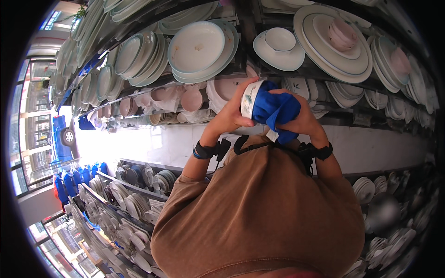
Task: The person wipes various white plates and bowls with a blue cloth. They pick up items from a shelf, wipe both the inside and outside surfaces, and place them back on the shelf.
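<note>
A white ceramic bowl with a painted leaf pattern is tipped on its side, held around its outside by my left hand. A blue cloth with a small pale tag fills the bowl's mouth and hangs down from it. My right hand is closed on the cloth, some fingers hidden in its folds. Both hands are in front of my chest, near the edge of a dish shelf. Behind them stand a small bowl on a blue-rimmed plate and stacked pale plates.
Large oval plates with pink bowls on top stand at the upper right. A lower shelf holds pink bowls and wrapped dishware. More shelves with plates are behind me, and pale floor runs between the rows.
</note>
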Demonstrator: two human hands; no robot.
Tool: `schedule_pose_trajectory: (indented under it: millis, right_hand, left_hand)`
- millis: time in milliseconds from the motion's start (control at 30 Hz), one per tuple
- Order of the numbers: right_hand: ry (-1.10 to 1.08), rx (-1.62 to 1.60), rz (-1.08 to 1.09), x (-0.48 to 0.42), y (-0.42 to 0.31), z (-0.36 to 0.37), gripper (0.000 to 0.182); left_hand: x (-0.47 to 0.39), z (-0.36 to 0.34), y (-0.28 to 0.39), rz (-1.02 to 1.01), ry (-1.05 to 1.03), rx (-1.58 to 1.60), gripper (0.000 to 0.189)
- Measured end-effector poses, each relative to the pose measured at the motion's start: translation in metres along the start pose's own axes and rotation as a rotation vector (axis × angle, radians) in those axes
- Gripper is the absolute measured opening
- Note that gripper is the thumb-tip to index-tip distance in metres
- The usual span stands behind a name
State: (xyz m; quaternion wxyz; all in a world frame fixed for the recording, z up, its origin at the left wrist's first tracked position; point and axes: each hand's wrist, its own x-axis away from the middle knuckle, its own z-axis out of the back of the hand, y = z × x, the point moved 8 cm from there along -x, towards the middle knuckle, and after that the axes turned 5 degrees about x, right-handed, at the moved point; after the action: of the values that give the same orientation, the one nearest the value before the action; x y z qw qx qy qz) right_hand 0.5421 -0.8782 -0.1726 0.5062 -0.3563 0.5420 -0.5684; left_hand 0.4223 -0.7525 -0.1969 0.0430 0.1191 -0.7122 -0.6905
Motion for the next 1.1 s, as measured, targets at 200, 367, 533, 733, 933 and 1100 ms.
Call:
schedule_pose_trajectory:
  millis: [200, 367, 533, 733, 933, 1100]
  right_hand:
    - [0.105, 0.057, -0.139, -0.003, 0.007, 0.01, 0.064]
    - [-0.147, 0.111, -0.106, -0.001, -0.003, -0.004, 0.067]
    - [0.188, 0.064, 0.037, -0.001, -0.011, 0.019, 0.059]
    - [0.459, -0.173, -0.008, 0.018, 0.023, 0.049, 0.026]
    - [0.663, -0.131, 0.005, 0.031, 0.024, 0.067, 0.028]
    - [0.482, -0.039, 0.046, 0.026, 0.03, 0.045, 0.066]
  left_hand:
    - [0.0, 0.006, 0.01, -0.122, 0.073, -0.051, 0.128]
    - [-0.005, 0.002, 0.001, -0.059, 0.058, -0.048, 0.127]
    - [-0.001, -0.009, -0.01, -0.078, -0.009, 0.132, 0.11]
    - [0.009, 0.008, -0.021, 0.037, 0.153, 0.727, 0.098]
    - [0.018, 0.029, -0.03, 0.1, 0.215, 0.443, 0.082]
    - [-0.01, -0.009, 0.033, -0.087, -0.027, -0.079, 0.055]
